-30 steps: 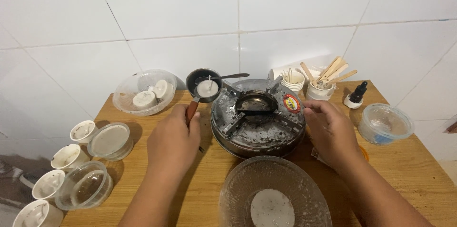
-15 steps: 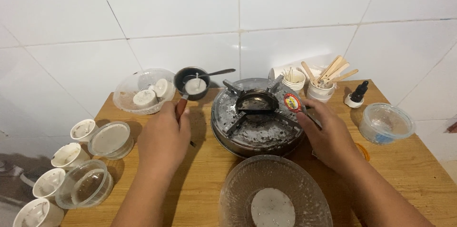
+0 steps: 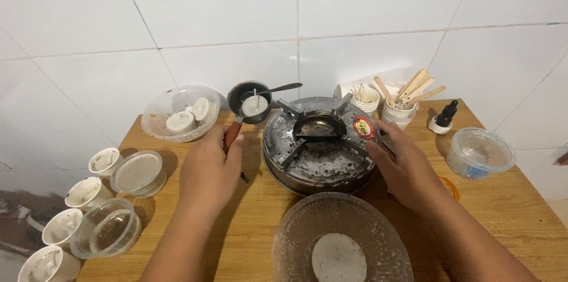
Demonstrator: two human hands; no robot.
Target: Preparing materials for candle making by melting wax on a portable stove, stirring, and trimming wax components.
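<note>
My left hand (image 3: pixel 208 171) grips the brown handle of a small black melting pot (image 3: pixel 249 102) that sits at the back of the wooden table (image 3: pixel 509 199), left of the stove. The pot holds a white wax block and a metal spoon. My right hand (image 3: pixel 406 167) rests against the right side of the round metal stove (image 3: pixel 319 151), by its control. Whether the fingers grip anything there is hidden. The stove's burner has a dark centre and white wax spatter around it.
A large glass bowl (image 3: pixel 340 240) with a white wax disc stands in front. A clear bowl of wax pieces (image 3: pixel 180 113) sits back left. Small white cups (image 3: pixel 83 192) and lidded containers (image 3: pixel 139 172) line the left edge. Cups of wooden sticks (image 3: pixel 399 107), a dropper bottle (image 3: pixel 442 117) and a clear tub (image 3: pixel 479 152) stand right.
My left hand has moved the small pot from beside the stove's rim to the left and back. My right hand has slid down along the stove's right side.
</note>
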